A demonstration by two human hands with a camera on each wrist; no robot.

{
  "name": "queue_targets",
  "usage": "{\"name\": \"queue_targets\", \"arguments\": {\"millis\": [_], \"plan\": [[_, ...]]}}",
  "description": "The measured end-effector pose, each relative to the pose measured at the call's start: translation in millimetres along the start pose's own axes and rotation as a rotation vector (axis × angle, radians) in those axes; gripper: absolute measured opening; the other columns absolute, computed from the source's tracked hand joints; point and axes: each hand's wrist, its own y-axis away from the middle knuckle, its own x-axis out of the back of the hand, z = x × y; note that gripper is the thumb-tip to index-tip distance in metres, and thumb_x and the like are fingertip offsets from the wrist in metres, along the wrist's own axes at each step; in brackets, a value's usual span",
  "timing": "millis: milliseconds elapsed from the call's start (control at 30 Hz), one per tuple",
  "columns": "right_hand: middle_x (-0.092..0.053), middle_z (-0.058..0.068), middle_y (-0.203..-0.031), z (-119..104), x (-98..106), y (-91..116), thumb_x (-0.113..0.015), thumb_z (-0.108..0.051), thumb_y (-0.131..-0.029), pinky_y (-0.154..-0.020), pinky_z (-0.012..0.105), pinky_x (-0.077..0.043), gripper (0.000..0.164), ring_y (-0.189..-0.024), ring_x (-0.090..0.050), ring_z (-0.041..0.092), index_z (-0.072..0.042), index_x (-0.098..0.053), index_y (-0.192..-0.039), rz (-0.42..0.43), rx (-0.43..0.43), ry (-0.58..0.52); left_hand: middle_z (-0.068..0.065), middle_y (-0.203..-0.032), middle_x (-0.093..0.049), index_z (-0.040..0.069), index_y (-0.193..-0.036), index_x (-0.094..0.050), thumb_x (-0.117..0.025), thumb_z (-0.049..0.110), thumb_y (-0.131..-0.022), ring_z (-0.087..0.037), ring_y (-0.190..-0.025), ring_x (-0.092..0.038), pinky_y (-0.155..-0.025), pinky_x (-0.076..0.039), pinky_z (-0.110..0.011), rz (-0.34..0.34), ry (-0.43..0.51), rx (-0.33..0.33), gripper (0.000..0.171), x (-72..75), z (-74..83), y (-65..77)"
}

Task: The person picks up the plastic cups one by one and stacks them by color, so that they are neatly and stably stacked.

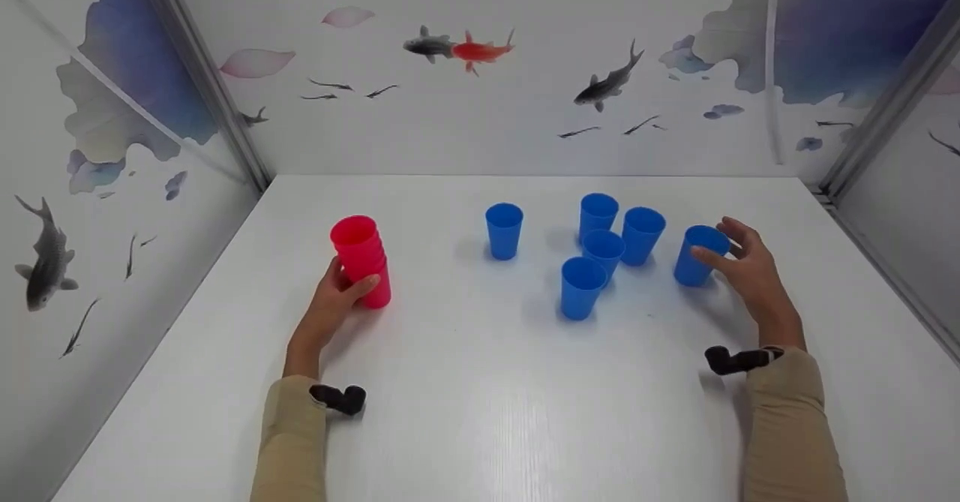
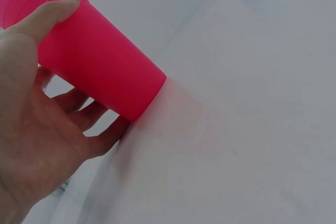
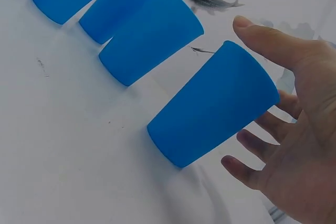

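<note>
My left hand (image 1: 335, 303) holds a stack of nested pinkish-red plastic cups (image 1: 364, 262) at the left of the table, thumb across the near side and fingers behind. In the left wrist view the stack's base (image 2: 149, 95) is right at the tabletop. At the far right, my right hand (image 1: 750, 269) is spread around an upright blue cup (image 1: 699, 258). The right wrist view shows the thumb (image 3: 273, 43) standing off from this cup's rim and the other fingers loosely bent behind its far side.
Four-sided blue cups are absent; several round blue cups (image 1: 581, 292) stand upright in a loose cluster left of my right hand. Another blue cup (image 1: 504, 233) stands alone between that cluster and the red stack. Panels with painted fish (image 1: 480, 52) border the white table (image 1: 480, 389).
</note>
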Motion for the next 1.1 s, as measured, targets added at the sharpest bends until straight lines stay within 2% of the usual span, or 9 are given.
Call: {"name": "queue_targets", "arguments": {"millis": [467,667,900,1100], "plan": [[-0.008,0.019,-0.169,1.6,-3.9,0.3,-0.069,-0.059,-0.086,-0.123,0.065,-0.015,0.104,-0.155,-0.010,0.044,-0.012,-0.014,-0.161,-0.011,-0.033,0.003,-0.004,-0.153,-0.039,0.019,-0.154,-0.023,-0.077,0.042,-0.086,-0.027,-0.144,-0.035,-0.116,-0.042,-0.048,0.003,0.010,-0.001,0.090,-0.3,2.5,0.5],[-0.009,0.020,-0.169,-1.8,-8.4,-0.6,-0.069,-0.057,-0.087,-0.122,0.064,-0.017,0.102,-0.155,-0.012,0.044,-0.012,-0.014,-0.160,-0.048,-0.020,-0.007,-0.005,-0.154,-0.038,0.019,-0.154,-0.022,-0.078,0.042,-0.085,-0.028,-0.144,-0.034,-0.116,-0.041,-0.049,0.011,0.009,0.007,0.092,-0.4,3.3,0.8],[-0.008,0.019,-0.169,-1.9,-12.3,-0.7,-0.068,-0.055,-0.090,-0.121,0.066,-0.017,0.097,-0.154,-0.013,0.045,-0.014,-0.016,-0.160,-0.090,0.017,0.009,-0.006,-0.155,-0.037,0.019,-0.155,-0.022,-0.079,0.039,-0.085,-0.029,-0.145,-0.034,-0.116,-0.042,-0.049,0.026,-0.007,0.027,0.092,-0.1,5.5,2.3],[-0.005,0.018,-0.169,-2.6,-15.0,-1.0,-0.067,-0.055,-0.090,-0.121,0.067,-0.014,0.095,-0.155,-0.007,0.044,-0.017,-0.016,-0.161,-0.109,0.021,-0.003,-0.006,-0.156,-0.036,0.019,-0.154,-0.022,-0.079,0.039,-0.085,-0.029,-0.145,-0.033,-0.116,-0.041,-0.050,0.032,-0.008,0.017,0.092,0.8,8.8,2.9]]}}
